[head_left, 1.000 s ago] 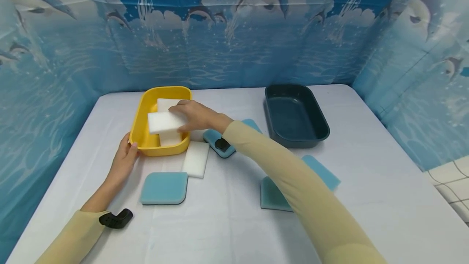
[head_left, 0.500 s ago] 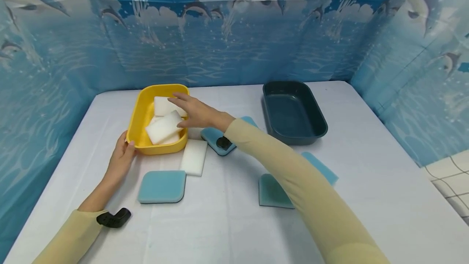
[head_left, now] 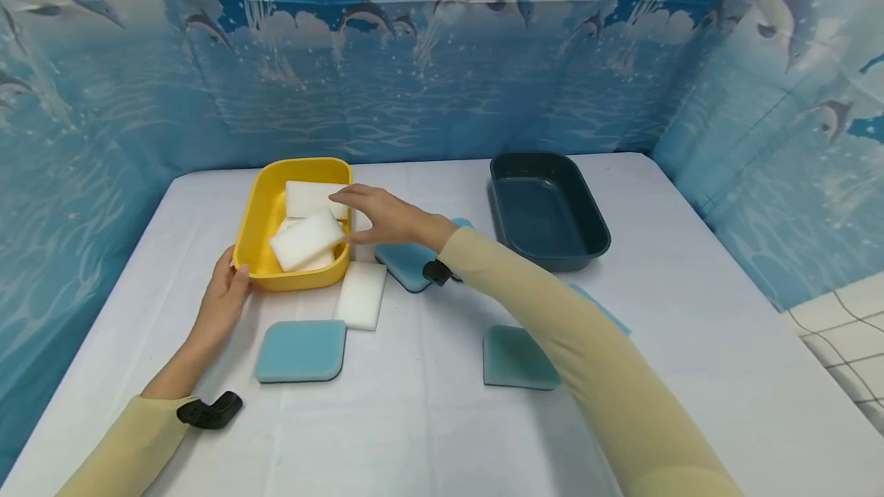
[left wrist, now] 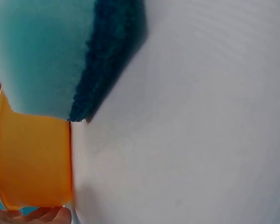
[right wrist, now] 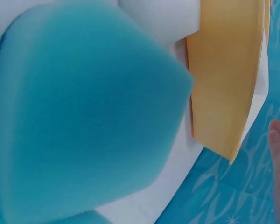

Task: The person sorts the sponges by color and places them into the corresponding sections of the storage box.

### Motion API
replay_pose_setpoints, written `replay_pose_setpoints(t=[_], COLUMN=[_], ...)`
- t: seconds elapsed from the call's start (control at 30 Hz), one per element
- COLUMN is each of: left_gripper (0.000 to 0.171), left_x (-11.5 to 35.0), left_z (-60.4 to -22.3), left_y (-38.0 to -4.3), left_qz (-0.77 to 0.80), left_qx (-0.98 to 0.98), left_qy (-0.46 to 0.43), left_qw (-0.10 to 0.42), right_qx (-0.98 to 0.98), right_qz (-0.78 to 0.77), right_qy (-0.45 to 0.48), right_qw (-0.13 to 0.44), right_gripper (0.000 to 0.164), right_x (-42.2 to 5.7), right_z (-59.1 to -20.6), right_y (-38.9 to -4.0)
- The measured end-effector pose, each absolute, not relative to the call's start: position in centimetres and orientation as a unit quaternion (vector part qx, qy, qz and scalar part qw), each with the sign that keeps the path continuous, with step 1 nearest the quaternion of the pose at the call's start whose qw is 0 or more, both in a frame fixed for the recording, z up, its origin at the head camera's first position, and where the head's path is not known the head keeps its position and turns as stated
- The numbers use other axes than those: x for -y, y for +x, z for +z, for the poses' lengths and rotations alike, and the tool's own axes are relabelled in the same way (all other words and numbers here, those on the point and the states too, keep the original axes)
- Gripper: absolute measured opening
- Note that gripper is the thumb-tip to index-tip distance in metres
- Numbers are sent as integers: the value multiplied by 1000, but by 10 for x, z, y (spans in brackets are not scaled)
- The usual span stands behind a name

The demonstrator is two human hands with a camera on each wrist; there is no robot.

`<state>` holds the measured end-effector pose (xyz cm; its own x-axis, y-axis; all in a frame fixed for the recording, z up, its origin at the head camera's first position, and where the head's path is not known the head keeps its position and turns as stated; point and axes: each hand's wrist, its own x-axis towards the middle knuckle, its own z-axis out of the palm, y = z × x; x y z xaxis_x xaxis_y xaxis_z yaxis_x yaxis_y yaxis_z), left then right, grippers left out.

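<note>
Right hand has moved off to the right and let go of the upper white sponge, which it gripped a second ago and which now lies in the yellow tray. That hand is found just beside the tray's right rim, fingers parted from the thumb in a loose arch, nothing held; contact with the rim cannot be confirmed. Left hand grips the tray's near left corner, thumb at the rim, fingers round the outer wall. The upper sponge rests aslant on other white pieces, long axis running from near left to far right, its far end towards the right hand. Relation judged to govern any further move: the loose white sponge lies flat on the table outside the tray's near right corner, on the near side of the right hand, which is the closer of the two. Its long axis points away from the person, far end leaning slightly right. A front teal sponge lies beside its near end; a second teal sponge lies to its right, partly behind the right wrist.
</note>
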<state>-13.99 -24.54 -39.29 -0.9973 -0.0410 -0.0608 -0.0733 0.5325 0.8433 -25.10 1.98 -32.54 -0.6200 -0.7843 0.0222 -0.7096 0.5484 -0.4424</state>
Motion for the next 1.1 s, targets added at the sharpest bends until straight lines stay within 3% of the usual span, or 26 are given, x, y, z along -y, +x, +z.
replay_pose_setpoints(t=[1.1], left_gripper=[57], left_x=[245], left_z=[-392], left_y=[-142], left_qz=[489], left_qx=[-871], left_qy=[-38], left_qw=[26], right_qx=[-854], right_qz=[-200], right_qy=[-465], right_qw=[123], right_gripper=[56], right_x=[-63], right_z=[-345], right_y=[-226])
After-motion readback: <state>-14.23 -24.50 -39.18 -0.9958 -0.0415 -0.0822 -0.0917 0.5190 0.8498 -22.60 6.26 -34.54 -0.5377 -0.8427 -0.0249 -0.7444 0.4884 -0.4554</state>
